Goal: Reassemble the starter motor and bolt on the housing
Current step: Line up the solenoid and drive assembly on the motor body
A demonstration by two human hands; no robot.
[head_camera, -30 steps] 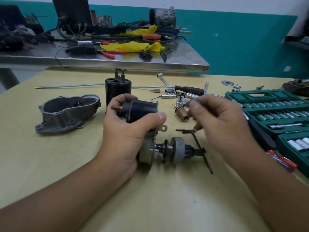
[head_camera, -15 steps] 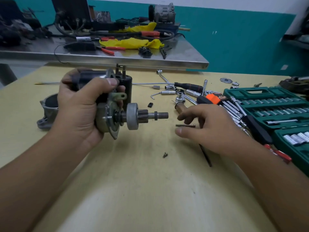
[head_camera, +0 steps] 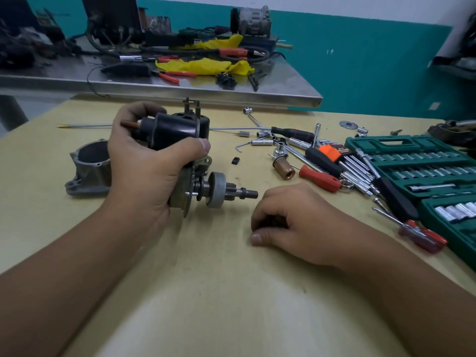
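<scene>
While your left hand (head_camera: pixel 152 166) grips the starter motor assembly (head_camera: pixel 188 161) above the middle of the table (head_camera: pixel 206 292), fingers and thumb wrap its glossy black cylindrical solenoid, whose copper-coloured stud points left past your fingers. Below the solenoid: dull grey metal end plate, then a steel shaft lying roughly level and pointing right, carrying a smooth grey disc-shaped clutch and a small toothed pinion (head_camera: pixel 226 193); shaft tip dark and stepped.

Your right hand (head_camera: pixel 291 222) rests on the table just right of the shaft tip, fingers curled under, thumb flat on the surface. Whether it pinches anything you cannot tell from this view; something dark shows under the fingers.

Cast grey housing (head_camera: pixel 88 168), matte and rough, sits on the table toward the left edge, partly behind your left hand, its round opening facing up. A black cylindrical motor body (head_camera: pixel 203 124) with upright terminals stands behind the solenoid.

Right of the assembly: small black block (head_camera: pixel 235 161), a copper-coloured sleeve (head_camera: pixel 283 168), a red-handled screwdriver (head_camera: pixel 320 178), a hex key set in an orange holder (head_camera: pixel 332 153) (print unreadable), loose chrome sockets. Green plastic socket case (head_camera: pixel 412 161) lies open at the right edge, rows of chrome sockets inside. A second red-handled screwdriver (head_camera: pixel 417 234) lies just in front of the case.

Behind the far edge: a stainless steel bench (head_camera: pixel 231 91) with yellow cloth (head_camera: pixel 206 65) and red-handled pliers (head_camera: pixel 172 75).
</scene>
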